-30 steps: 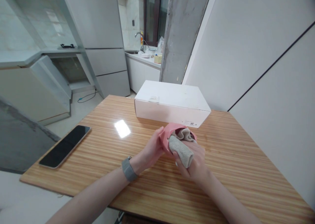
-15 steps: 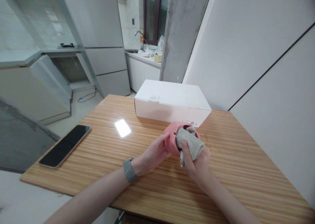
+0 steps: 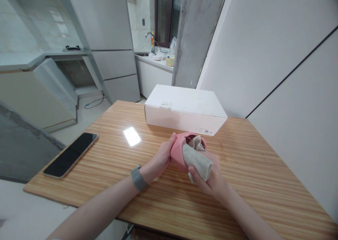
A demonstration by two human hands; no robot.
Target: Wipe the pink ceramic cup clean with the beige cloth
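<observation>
A hollow pink container is tilted above the wooden table, its opening turned toward my right side. My left hand, with a grey band on the wrist, is closed around its left side. My right hand grips a folded grey cloth at the opening, thumb on the near side. Part of the cloth reaches inside the container, and a lighter fold shows at the rim. What the container is for, and its inside, I cannot make out.
Behind my hands a white cardboard box lies on the wooden table. A black-screened phone rests near the table's left edge. A white wall borders the right side. Farther back are a sink tap and cabinets.
My right hand and the cloth have shifted slightly left and down. The pink container has moved a little left and turned in my left hand, whose thumb now lies higher on it.
</observation>
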